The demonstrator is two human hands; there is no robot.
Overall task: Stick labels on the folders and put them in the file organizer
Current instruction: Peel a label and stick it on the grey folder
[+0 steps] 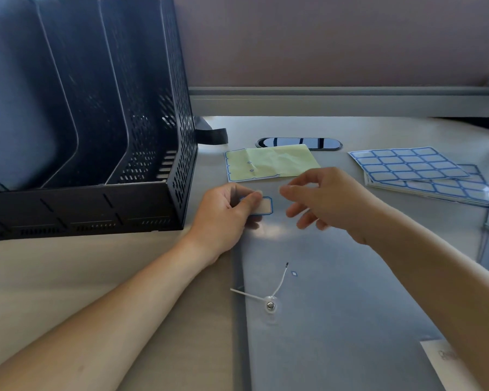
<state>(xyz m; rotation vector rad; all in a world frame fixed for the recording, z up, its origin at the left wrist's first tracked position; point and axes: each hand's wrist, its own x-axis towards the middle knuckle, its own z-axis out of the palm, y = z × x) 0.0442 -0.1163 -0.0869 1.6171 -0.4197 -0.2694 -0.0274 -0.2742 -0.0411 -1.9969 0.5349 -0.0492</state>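
Head view: a desk (96, 277) seen from above, with both forearms reaching in from the bottom edge.
Left hand (226, 213): the thumb and curled fingers pinch the left end of a label, and the wrist rests on the desk just in front of the file organizer.
Label (263, 206): one white sticker with a blue border, held over the far left corner of the folder. Whether it touches the surface cannot be told.
Right hand (330, 198): it hovers just right of the label, blurred, with fingers loosely bent and spread apart, clear of the label.
Folder (336, 277): translucent grey, lying flat on the desk under both hands with its string-and-button clasp (270, 306) facing up.
File organizer (96, 122): black perforated plastic, upright on the left of the desk. Its leftmost compartment holds a stored folder (12, 94), which is grey.
Label sheets (415, 167): a fanned stack of blue-bordered stickers at the right, well apart from the hands.
Backing sheet (271, 162): creased yellow-green paper lying beyond the hands, near a dark oval cable port (299, 143).
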